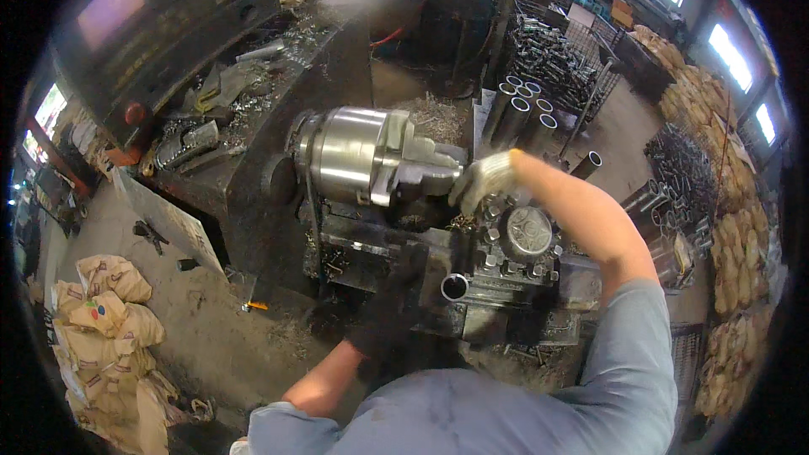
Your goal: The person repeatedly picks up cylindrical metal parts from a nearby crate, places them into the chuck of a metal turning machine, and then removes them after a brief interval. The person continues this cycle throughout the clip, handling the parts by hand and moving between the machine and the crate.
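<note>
A lathe's bright metal chuck (351, 151) sits ahead of me, its stepped jaws (423, 164) facing right. My right hand (485, 180), in a pale knit glove, is at the jaw ends with its fingers bent downward; whether anything is within them is hidden. Just below that hand stands the tool post (529, 230), with a round cap and several square-headed bolts. My left hand (393, 313) appears very dark against the machine, and its fingers cannot be made out. To its right is the round open end of a metal tube (454, 287); contact between them is unclear.
Several upright tubes (519, 107) stand beyond my right arm. A wire cage (556, 57) holds many metal parts. More tubes (676, 215) lie at the right, near stacked sacks (739, 253). Paper sacks (107, 328) are piled at left. Metal chips (436, 117) lie behind the chuck.
</note>
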Tool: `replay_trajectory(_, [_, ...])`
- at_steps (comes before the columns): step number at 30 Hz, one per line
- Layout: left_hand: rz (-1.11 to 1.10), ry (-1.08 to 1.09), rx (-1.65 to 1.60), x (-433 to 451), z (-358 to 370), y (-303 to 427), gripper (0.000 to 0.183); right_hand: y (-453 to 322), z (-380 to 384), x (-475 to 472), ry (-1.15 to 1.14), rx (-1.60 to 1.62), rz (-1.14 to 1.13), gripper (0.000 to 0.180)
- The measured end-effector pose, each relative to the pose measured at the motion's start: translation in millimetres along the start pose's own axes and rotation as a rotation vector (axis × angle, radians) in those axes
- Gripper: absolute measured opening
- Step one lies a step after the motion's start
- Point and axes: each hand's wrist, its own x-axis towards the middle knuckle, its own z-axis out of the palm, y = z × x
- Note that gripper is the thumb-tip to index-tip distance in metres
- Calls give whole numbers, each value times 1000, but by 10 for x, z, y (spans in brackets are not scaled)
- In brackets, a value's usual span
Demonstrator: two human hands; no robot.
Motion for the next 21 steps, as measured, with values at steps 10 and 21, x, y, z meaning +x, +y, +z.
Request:
replay_trajectory(10, [-337, -4, -169, 84, -820, 43, 60, 3, -386, -622, 1961, -200, -531, 22])
replay_trajectory(21, [301, 262, 630, 2125, 302, -549, 56, 802, -473, 619, 356, -602, -469, 34])
